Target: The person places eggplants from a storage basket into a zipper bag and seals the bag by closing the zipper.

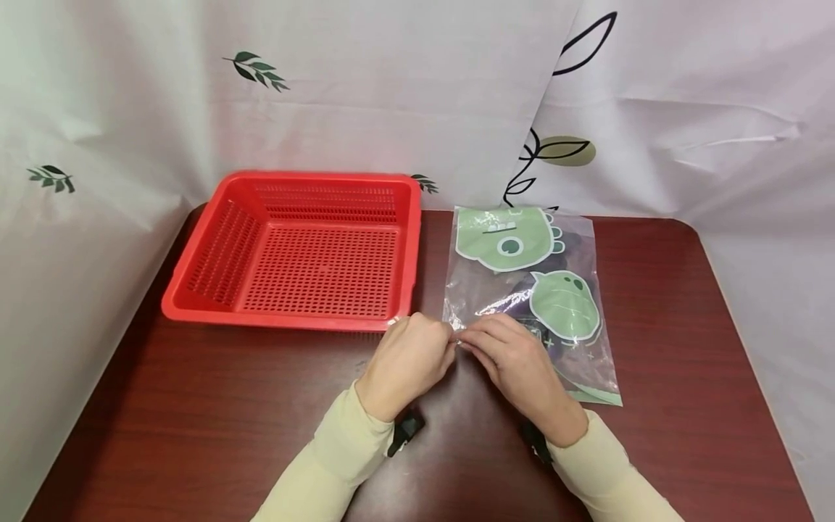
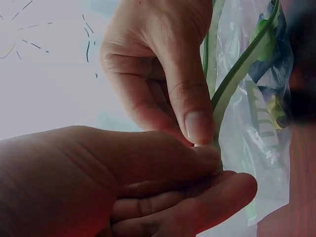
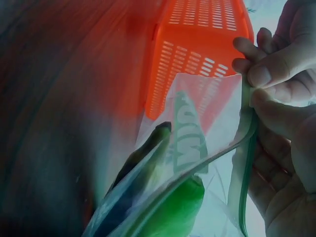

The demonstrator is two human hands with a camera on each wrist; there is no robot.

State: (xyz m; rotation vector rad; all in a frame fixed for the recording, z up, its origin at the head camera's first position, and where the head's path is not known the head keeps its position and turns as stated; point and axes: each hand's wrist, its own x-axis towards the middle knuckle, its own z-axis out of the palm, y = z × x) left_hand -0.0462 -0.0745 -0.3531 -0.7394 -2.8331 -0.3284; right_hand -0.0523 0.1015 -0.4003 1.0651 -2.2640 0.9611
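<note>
A clear zip bag [image 1: 485,290] printed with green cartoon figures stands at the right of the red basket. My left hand [image 1: 414,359] pinches the near left end of its green zip strip [image 2: 228,91] between thumb and fingers. Close beside it, my right hand [image 1: 522,366] pinches the same strip, the two thumbs nearly touching. In the right wrist view the two sides of the strip part below the fingertips, so the bag's mouth gapes there. Inside show a bright green thing [image 3: 180,210] and a dark long one [image 3: 140,155]; their kinds are unclear.
A red perforated plastic basket [image 1: 407,275] stands on the dark reddish wooden table [image 1: 228,413], left of the bag. White cloth [image 1: 391,87] with leaf prints hangs behind and at the sides. Black wrist straps [image 1: 406,429] show below the hands.
</note>
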